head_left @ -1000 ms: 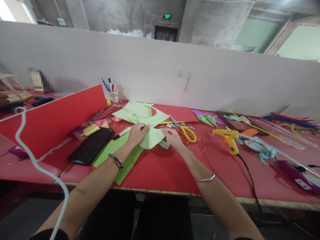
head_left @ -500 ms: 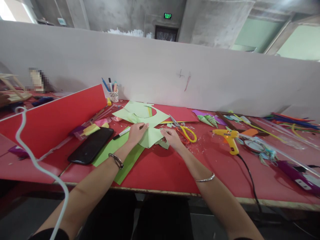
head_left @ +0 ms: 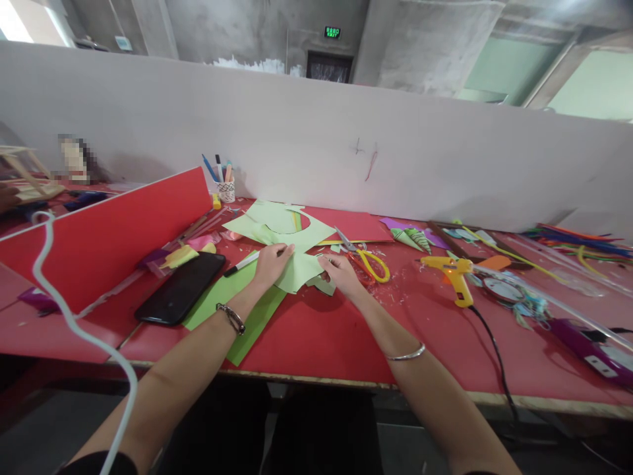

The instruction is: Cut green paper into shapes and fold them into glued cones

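Observation:
Between my hands is a light green piece of paper [head_left: 298,270], bent along its middle. My left hand [head_left: 273,262] pinches its left side with thumb and fingers. At the right edge, my right hand [head_left: 339,272] grips the paper between its fingertips. Behind them lies a light green sheet [head_left: 252,218] with a rounded hole cut out of it. Brighter green paper [head_left: 262,323] is under my left wrist, with a black-and-white marker [head_left: 241,263] on it. Scissors with yellow and orange handles [head_left: 370,264] rest just beyond my right hand.
A black phone [head_left: 180,290] and an upright red board [head_left: 113,231] stand to the left. A yellow hot glue gun [head_left: 452,270] with a black cord lies on the right. Beside the white partition is a pen cup [head_left: 226,191]. A white cable [head_left: 74,323] hangs in the left foreground.

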`<action>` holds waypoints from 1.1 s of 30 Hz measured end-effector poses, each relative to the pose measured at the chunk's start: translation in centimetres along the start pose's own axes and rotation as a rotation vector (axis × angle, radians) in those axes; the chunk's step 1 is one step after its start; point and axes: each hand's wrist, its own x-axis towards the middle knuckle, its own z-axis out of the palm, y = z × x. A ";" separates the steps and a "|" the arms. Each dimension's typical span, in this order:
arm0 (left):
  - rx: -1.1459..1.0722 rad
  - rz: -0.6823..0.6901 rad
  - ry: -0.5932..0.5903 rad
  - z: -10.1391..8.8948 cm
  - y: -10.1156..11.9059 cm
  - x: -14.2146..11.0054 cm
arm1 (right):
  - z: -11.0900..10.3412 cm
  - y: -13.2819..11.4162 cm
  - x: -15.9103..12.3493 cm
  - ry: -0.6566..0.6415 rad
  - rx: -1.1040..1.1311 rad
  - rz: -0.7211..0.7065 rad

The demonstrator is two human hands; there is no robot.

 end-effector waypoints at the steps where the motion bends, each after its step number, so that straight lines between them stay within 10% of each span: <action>1: -0.003 -0.006 0.010 0.0 0.0 0.0 | 0.0 0.0 0.0 0.003 0.004 -0.004; 11: -0.008 -0.032 0.015 -0.3 -0.3 0.3 | -0.6 0.3 0.4 0.118 0.045 -0.018; 18: -0.116 -0.050 -0.097 -0.3 -0.7 0.7 | -1.3 1.1 0.8 0.461 0.041 -0.030; 25: -0.114 -0.008 -0.195 -0.4 -0.6 0.5 | -1.7 1.1 0.7 0.254 0.027 0.086; 33: -0.142 -0.056 -0.151 -0.6 -0.6 0.5 | -2.3 1.8 0.9 0.325 -0.115 0.064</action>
